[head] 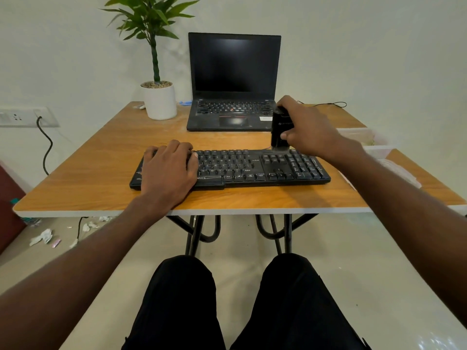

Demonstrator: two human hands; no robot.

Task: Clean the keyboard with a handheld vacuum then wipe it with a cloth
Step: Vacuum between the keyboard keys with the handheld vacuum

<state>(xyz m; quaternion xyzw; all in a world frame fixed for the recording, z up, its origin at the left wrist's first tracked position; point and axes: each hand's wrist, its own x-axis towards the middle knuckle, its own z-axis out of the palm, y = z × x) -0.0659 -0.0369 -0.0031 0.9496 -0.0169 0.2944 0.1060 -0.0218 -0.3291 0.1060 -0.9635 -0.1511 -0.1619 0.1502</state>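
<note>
Black handheld vacuum is gripped upright in your right hand, nozzle on the keyboard (top-right edge); your left hand lies flat, holding nothing.

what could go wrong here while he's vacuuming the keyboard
1. The right hand holds the vacuum upright at the keyboard's far edge, close to the laptop; a push forward might knock it.
2. The left hand lies flat over the left keys, so they may go unvacuumed unless it shifts.
3. A thin cable lies behind the right hand and could snag.
</note>
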